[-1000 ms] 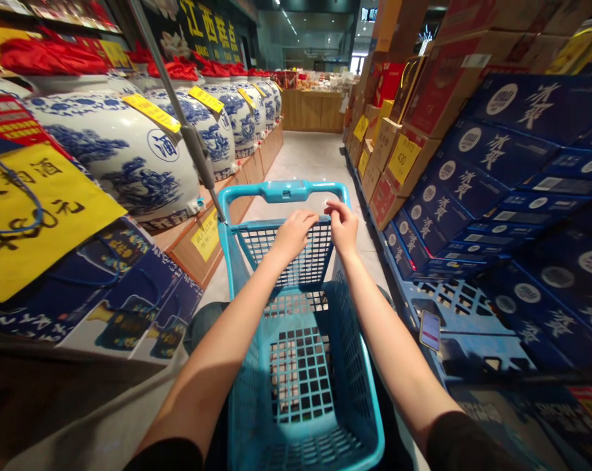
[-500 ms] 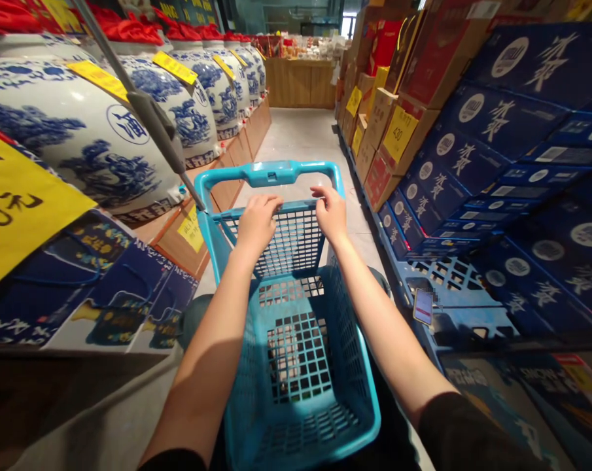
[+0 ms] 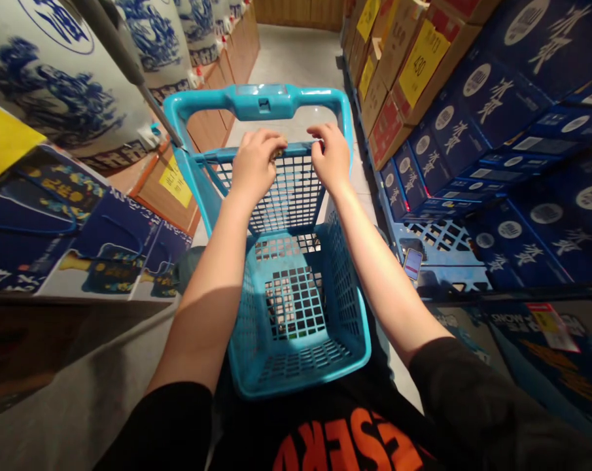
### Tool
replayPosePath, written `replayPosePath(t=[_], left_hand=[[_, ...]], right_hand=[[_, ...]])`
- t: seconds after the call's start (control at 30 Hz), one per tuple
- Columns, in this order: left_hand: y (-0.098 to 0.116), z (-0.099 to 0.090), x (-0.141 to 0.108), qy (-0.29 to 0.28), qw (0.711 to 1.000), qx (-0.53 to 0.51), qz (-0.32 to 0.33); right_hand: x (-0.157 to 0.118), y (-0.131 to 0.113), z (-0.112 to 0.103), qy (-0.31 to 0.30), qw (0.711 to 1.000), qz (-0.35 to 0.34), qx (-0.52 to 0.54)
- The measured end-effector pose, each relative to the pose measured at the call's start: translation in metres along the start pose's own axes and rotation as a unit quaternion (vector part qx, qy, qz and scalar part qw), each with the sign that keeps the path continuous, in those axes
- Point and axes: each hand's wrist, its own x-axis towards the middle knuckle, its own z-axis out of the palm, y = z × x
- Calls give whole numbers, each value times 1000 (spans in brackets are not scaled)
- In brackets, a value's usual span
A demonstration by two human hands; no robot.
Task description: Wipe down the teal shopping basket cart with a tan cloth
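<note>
Store aisle (image 3: 300,62), empty turquoise plastic basket (image 3: 296,314), latticed walls, looped handle.

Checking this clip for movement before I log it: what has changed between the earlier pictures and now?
The left hand has shifted left along the far rim of the blue cart, widening its gap from the right hand. The view has tilted down, bringing orange lettering into sight. No clear grasp or release shows. The phone still lies on the blue pallet.
</note>
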Motion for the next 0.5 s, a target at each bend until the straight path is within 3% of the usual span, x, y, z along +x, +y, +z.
replayPosePath(t=[0.1, 0.27, 0.37, 0.5], left_hand=[[7, -3, 1, -7, 1000, 5, -17], [-1, -24, -4, 76, 983, 107, -128], [6, -17, -4, 39, 994, 76, -69], [19, 11, 2, -46, 998, -15, 33]], right_hand=[[2, 5, -1, -9, 1000, -2, -26], [5, 7, -2, -11, 999, -27, -27], [5, 5, -2, -12, 999, -27, -29], [5, 8, -2, -16, 999, -30, -36]])
